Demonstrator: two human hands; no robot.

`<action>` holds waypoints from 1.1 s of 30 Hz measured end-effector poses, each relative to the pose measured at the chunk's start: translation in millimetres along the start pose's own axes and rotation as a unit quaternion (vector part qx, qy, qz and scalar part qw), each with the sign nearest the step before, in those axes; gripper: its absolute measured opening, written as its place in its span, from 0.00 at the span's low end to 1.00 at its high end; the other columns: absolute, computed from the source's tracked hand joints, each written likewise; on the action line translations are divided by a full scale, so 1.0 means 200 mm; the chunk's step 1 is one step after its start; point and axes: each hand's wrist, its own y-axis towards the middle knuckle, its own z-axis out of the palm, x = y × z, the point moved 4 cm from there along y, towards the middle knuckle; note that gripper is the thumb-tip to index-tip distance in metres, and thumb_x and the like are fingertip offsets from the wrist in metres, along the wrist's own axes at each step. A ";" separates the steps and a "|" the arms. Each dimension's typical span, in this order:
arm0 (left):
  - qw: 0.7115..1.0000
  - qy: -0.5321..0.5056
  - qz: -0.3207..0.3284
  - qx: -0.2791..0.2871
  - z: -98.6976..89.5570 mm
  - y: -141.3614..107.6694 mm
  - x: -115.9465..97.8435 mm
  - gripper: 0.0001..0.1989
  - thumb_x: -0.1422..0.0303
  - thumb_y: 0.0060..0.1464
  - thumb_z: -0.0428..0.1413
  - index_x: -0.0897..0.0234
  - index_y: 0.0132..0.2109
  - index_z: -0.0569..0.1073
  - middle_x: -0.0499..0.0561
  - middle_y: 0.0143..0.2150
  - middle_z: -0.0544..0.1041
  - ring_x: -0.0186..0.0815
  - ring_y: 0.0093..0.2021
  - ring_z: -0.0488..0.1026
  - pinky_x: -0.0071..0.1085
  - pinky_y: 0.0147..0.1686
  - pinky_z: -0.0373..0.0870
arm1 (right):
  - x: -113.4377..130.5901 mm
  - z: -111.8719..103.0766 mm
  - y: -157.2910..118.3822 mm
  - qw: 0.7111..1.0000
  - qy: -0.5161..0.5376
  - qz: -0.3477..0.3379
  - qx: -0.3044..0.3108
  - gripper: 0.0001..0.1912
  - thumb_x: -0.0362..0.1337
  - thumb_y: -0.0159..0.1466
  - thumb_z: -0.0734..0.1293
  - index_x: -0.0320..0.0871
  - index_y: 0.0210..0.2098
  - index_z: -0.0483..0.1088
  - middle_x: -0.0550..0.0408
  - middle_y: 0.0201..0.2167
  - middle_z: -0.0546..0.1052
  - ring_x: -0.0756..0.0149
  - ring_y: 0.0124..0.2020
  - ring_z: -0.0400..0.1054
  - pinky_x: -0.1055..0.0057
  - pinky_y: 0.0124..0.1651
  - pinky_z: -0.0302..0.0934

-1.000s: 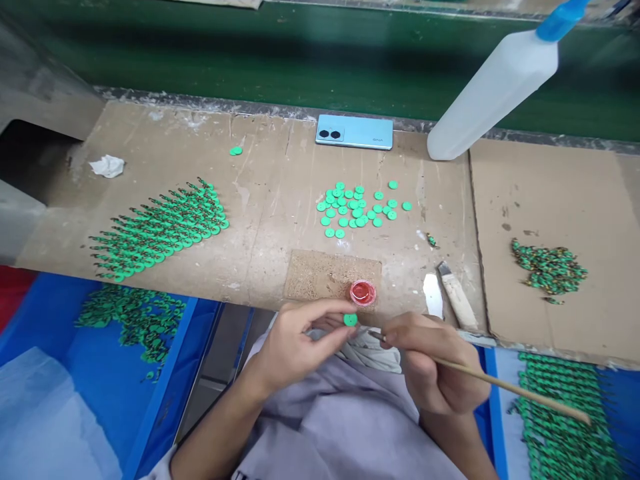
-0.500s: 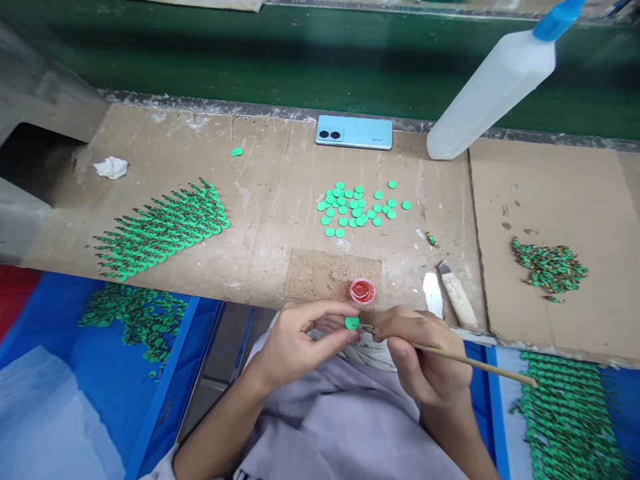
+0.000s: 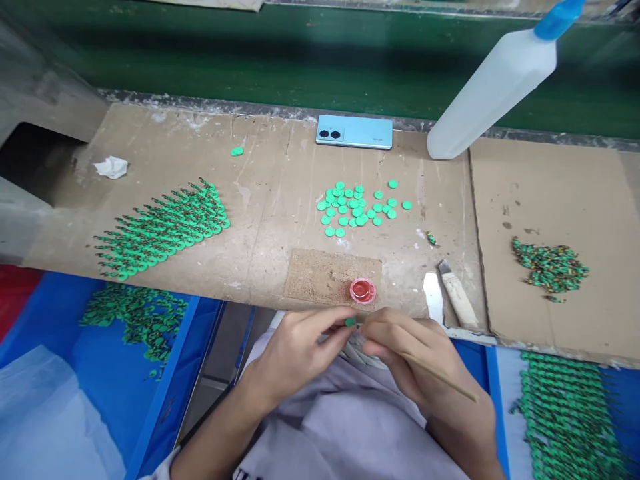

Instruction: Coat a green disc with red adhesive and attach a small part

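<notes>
Between thumb and fingers, my left hand [image 3: 305, 347] pinches a small green disc [image 3: 350, 322], now seen mostly edge-on. Close beside it, my right hand [image 3: 410, 353] grips a thin wooden stick [image 3: 440, 377] whose back end points down and to the right. The stick's working tip is hidden by my fingers near the disc. Just beyond my hands, a small round pot [image 3: 363, 291] of red liquid stands on a thin brown board [image 3: 315, 277]. Farther back lie many loose green discs [image 3: 357, 205] with small holes.
Rows of green discs with dark pieces [image 3: 165, 230] lie on the left. A blue phone [image 3: 354, 131] and a tall white bottle [image 3: 493, 93] are at the back. A blade tool [image 3: 457, 295] and a pile of small green-gold pieces [image 3: 550, 268] are right. Blue trays [image 3: 165, 387] flank my lap.
The green disc has turned from facing up to nearly edge-on. My right hand has moved slightly left and rolled, so the stick slants more steeply and shows less of its length.
</notes>
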 end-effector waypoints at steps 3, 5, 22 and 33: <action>1.000 -0.007 -0.004 -0.002 0.00 0.00 -0.01 0.10 0.79 0.64 0.63 0.67 0.50 0.83 0.52 0.40 0.90 0.36 0.36 0.89 0.24 0.40 0.85 | 0.00 -0.03 -0.01 0.999 0.006 0.028 0.038 0.13 0.35 0.84 0.57 0.43 0.50 0.73 0.51 0.42 0.81 0.66 0.39 0.79 0.72 0.36 0.72; 1.000 -0.013 -0.009 0.002 0.00 0.00 -0.02 0.10 0.79 0.64 0.62 0.66 0.50 0.84 0.52 0.41 0.91 0.37 0.36 0.89 0.25 0.40 0.85 | 0.00 -0.04 -0.02 0.998 0.017 0.037 0.042 0.12 0.36 0.84 0.58 0.44 0.51 0.74 0.51 0.43 0.82 0.66 0.40 0.80 0.72 0.38 0.73; 0.899 -0.305 -0.314 0.025 0.05 0.01 0.01 0.10 0.68 0.54 0.70 0.63 0.44 0.85 0.52 0.33 0.90 0.40 0.34 0.89 0.27 0.37 0.85 | -0.09 -0.03 -0.06 0.937 0.236 -0.004 -0.258 0.11 0.39 0.81 0.64 0.44 0.49 0.78 0.61 0.23 0.70 0.68 0.17 0.60 0.70 0.19 0.54; 0.860 -0.381 -0.340 0.007 0.05 0.00 0.04 0.11 0.68 0.54 0.72 0.64 0.42 0.80 0.53 0.34 0.89 0.39 0.34 0.89 0.28 0.33 0.86 | -0.32 -0.10 -0.08 0.801 0.456 0.135 -0.363 0.05 0.43 0.76 0.69 0.53 0.42 0.75 0.62 0.24 0.56 0.64 0.23 0.49 0.72 0.26 0.56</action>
